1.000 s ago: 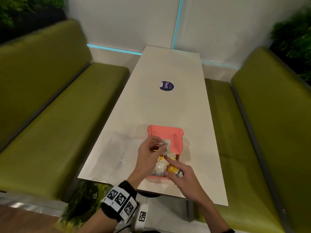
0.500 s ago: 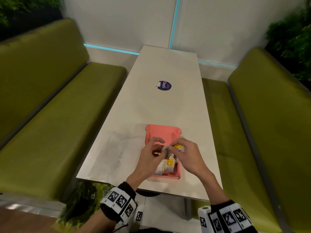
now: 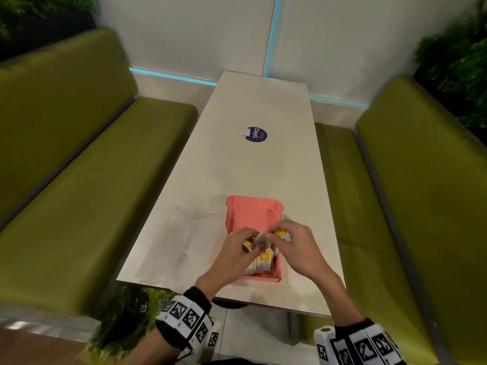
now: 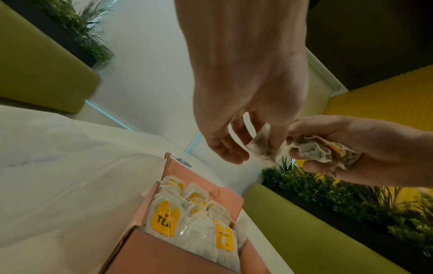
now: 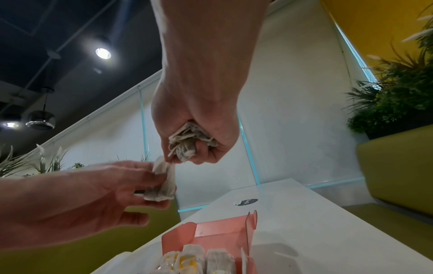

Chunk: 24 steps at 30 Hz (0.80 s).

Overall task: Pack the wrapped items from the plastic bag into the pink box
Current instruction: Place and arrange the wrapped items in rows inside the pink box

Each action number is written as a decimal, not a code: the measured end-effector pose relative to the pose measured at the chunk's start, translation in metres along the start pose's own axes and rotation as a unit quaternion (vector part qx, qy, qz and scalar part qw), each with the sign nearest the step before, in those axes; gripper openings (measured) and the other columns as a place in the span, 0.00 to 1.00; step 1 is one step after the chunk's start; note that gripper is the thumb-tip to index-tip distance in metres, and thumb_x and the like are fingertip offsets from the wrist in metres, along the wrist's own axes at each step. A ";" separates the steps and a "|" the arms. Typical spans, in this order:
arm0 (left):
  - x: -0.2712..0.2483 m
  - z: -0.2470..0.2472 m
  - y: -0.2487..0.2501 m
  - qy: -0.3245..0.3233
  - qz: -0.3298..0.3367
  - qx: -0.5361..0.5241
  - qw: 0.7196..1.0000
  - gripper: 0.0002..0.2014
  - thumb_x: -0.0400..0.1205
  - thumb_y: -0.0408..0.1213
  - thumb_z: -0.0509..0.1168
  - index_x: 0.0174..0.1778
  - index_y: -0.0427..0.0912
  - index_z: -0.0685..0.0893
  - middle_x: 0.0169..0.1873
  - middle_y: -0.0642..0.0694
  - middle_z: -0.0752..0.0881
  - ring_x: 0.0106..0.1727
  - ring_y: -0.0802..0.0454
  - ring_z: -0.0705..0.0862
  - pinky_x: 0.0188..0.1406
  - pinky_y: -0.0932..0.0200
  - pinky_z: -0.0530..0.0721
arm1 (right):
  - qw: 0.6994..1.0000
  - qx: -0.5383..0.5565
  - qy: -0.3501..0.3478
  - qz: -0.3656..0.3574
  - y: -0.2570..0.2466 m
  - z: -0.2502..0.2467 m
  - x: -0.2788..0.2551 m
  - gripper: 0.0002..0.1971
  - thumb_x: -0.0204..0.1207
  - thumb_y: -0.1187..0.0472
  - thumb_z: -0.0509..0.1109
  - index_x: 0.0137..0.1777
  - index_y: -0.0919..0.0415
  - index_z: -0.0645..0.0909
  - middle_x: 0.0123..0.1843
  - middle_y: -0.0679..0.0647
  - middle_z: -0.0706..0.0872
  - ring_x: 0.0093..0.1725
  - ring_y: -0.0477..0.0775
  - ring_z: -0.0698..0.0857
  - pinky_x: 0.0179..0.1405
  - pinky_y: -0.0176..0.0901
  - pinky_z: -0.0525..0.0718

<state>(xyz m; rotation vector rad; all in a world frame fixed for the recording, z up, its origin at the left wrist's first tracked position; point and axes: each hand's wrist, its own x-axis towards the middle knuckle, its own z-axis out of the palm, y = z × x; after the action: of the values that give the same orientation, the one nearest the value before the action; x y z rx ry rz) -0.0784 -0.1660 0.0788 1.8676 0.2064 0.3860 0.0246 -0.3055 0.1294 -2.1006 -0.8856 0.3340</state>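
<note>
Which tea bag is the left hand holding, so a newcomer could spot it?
Find the pink box at the near end of the white table. Above it, the left hand pinches one tea bag in its fingertips. Unlike the bunch crumpled in the right hand, it hangs alone.

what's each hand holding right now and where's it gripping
The left hand pinches one tea bag by its upper edge. The right hand clutches a crumpled bunch of tea bags around the middle.
</note>
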 end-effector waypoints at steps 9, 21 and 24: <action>0.001 -0.008 0.001 0.000 -0.076 -0.123 0.989 0.16 0.83 0.48 0.63 0.65 0.49 0.82 0.58 0.57 0.87 0.59 0.56 0.86 0.50 0.60 0.85 | 0.999 -0.020 -0.020 -0.035 -0.002 -0.009 0.004 0.05 0.80 0.58 0.73 0.47 0.45 0.88 0.45 0.36 0.86 0.50 0.40 0.84 0.52 0.42 0.82; 0.007 -0.004 0.004 -0.082 -0.112 -0.157 0.978 0.06 0.84 0.29 0.68 0.54 0.41 0.85 0.45 0.43 0.88 0.42 0.49 0.85 0.43 0.54 0.85 | 0.998 -0.019 -0.053 -0.030 0.011 -0.015 0.001 0.09 0.82 0.59 0.71 0.56 0.45 0.88 0.53 0.34 0.87 0.57 0.37 0.84 0.57 0.35 0.80; 0.006 -0.002 -0.002 -0.048 -0.102 -0.141 0.984 0.04 0.82 0.26 0.69 0.50 0.38 0.85 0.43 0.47 0.87 0.40 0.50 0.85 0.36 0.57 0.85 | 0.997 0.059 0.023 0.041 0.022 -0.010 -0.006 0.09 0.80 0.60 0.72 0.54 0.44 0.88 0.55 0.37 0.89 0.57 0.35 0.84 0.55 0.29 0.78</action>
<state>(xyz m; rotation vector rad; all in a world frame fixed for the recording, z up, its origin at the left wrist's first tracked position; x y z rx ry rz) -0.0733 -0.1616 0.0786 1.5650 0.2604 0.1729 0.0358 -0.3246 0.1188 -2.0311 -0.7367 0.3693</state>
